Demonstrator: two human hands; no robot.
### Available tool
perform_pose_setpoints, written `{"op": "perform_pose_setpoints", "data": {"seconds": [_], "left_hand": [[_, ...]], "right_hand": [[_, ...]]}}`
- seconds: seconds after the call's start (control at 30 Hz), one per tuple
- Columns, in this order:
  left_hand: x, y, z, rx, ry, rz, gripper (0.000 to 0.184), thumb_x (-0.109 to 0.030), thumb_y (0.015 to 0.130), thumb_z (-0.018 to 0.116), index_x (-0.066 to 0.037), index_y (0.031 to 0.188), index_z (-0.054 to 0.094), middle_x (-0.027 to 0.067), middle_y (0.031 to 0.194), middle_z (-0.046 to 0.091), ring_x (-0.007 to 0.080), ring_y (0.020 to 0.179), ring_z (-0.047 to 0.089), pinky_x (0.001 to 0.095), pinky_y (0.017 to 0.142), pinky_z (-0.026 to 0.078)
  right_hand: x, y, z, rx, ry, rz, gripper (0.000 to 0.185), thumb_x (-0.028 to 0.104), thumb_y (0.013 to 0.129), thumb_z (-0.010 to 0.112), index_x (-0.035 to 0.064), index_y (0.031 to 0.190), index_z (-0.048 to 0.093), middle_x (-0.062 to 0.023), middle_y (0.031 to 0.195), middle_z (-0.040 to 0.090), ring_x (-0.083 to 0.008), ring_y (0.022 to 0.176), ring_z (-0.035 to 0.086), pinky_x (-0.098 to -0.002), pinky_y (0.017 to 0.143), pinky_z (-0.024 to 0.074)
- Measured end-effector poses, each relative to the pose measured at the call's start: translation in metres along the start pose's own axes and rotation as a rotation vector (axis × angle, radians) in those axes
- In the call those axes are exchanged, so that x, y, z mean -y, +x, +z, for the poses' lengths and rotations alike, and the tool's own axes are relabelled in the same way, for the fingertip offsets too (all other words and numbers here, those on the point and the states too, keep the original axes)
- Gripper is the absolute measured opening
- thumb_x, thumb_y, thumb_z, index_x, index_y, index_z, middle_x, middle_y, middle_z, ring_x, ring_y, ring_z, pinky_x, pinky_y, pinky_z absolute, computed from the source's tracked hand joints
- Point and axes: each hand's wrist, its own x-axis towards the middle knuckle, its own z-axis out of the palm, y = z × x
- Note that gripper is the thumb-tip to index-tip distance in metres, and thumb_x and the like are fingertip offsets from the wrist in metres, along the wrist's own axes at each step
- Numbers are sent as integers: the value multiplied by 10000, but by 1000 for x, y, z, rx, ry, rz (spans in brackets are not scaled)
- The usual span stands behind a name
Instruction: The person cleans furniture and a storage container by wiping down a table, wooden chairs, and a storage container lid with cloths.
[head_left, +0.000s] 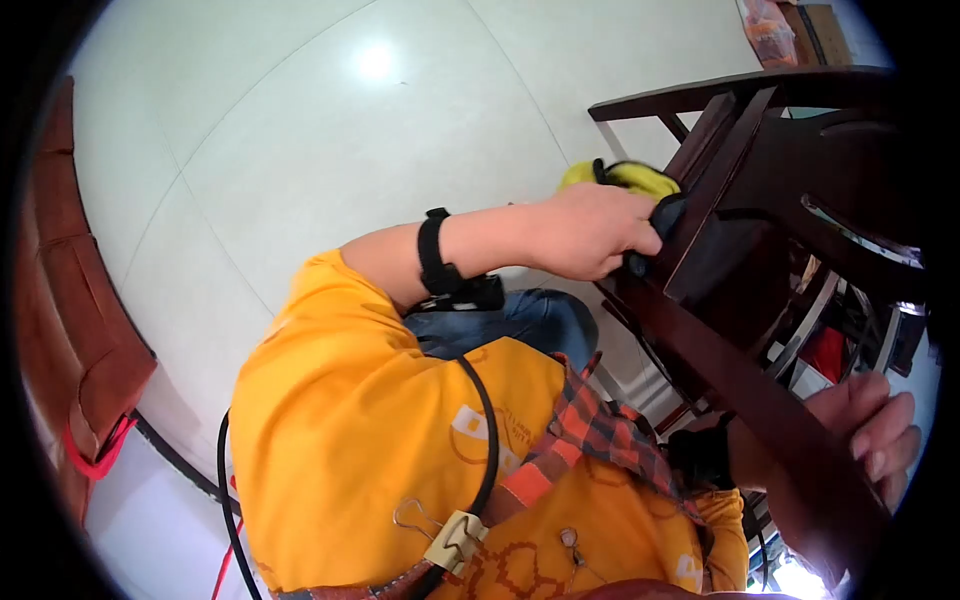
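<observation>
A person in an orange shirt [360, 440] bends over a dark wooden chair [745, 270] on the right side of the scene, seen from above.

The left hand [595, 230] reaches across to the chair, its fingers closed on a soft-looking yellow-and-black item [652, 180]. This item lies against the chair's left edge, bunched at the fingers, with its yellow part on the far side of the hand and a dark part near the fingertips. Its exact shape is blurred.

The right hand [882, 435] is at the near right, its fingers curled beside a long dark rail [745, 378]. The rail hides most of the palm, so whether the grip is tight or loose on the wood cannot be told. The rail slants from just below the left hand toward the near right corner, and the right forearm passes beneath it.

Left of the chair, a pale tiled floor [300, 130] spreads wide, giving the left elbow broad room on its far side. On the right, chair bars crowd close around the right hand, and the gaps there are narrow.

A reddish-brown couch [75, 260] borders the floor at far left. At far right, beyond the chair, a cardboard box [822, 35] stands beside an orange plastic bag [768, 32].
</observation>
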Motion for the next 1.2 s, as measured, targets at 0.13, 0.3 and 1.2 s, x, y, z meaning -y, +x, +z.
{"op": "perform_pose_setpoints", "data": {"seconds": [0.13,0.3,1.2], "left_hand": [[5,-23,-21,162,-77,-94,399,20,738,558,-123,1103,633,133,996,541,348,983,551,439,787,466],[3,-11,-21,302,189,-62,420,7,738,576,-159,1118,645,147,995,539,353,955,562,448,768,467],[-54,24,-67,-288,-918,-469,419,-31,917,487,-13,1336,485,67,1162,623,164,1060,595,292,925,484]], "right_hand": [[-16,16,61,94,193,-119,634,689,816,565,77,970,632,-38,871,513,-168,821,438,-294,674,328],[-27,18,64,166,34,-179,703,714,857,441,40,975,604,-59,865,487,-181,740,424,-277,594,307],[-65,-3,83,-34,373,48,397,179,857,702,2,1178,550,-18,994,567,-82,878,507,-232,767,421]]}}
